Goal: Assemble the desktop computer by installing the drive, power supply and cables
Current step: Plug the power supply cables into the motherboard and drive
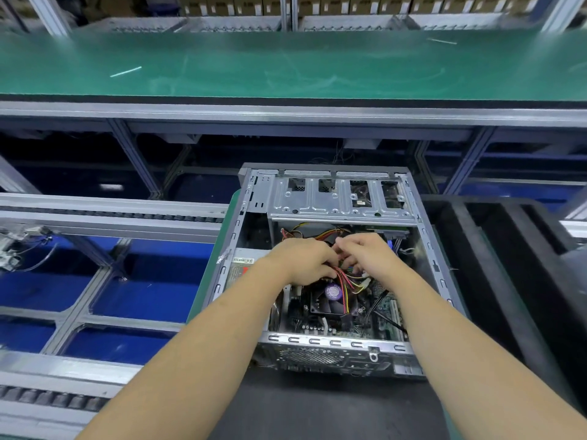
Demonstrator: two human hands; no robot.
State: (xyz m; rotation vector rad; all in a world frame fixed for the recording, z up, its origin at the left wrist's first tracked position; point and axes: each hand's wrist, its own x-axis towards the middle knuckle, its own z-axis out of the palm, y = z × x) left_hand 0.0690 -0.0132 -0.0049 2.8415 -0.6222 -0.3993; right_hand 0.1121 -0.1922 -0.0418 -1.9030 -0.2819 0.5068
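Open desktop case (333,198) of grey stamped sheet metal, lying on its side on a dark mat (317,408) at the near edge of the bench, open face up. At the case's far end, a perforated drive cage (340,195) with rectangular cut-outs and pressed ribs. At its near end, a rear panel with a round mesh fan grille (309,355) and a row of slotted tabs.

Inside, toward the near end, green motherboard (384,308) with a square black cooler fan (328,300) bearing a round purple sticker. Against the left wall, boxy metal power supply (246,269) with a printed label.

Left hand (303,265) and right hand (365,254) both down in the middle of the case, knuckles up, fingertips meeting. Fingers of both curled around a bundle of thin red, yellow and black wires (344,287) trailing from between the hands toward the cooler. Pale plastic connectors just under the right hand; exact pinch hidden by the knuckles.

Beyond the case, a smooth green conveyor belt (286,65) across the far side, framed in aluminium rail. To the left, roller tracks (111,214) over blue bins (143,290). To the right, black foam trays (495,265) with long moulded channels.
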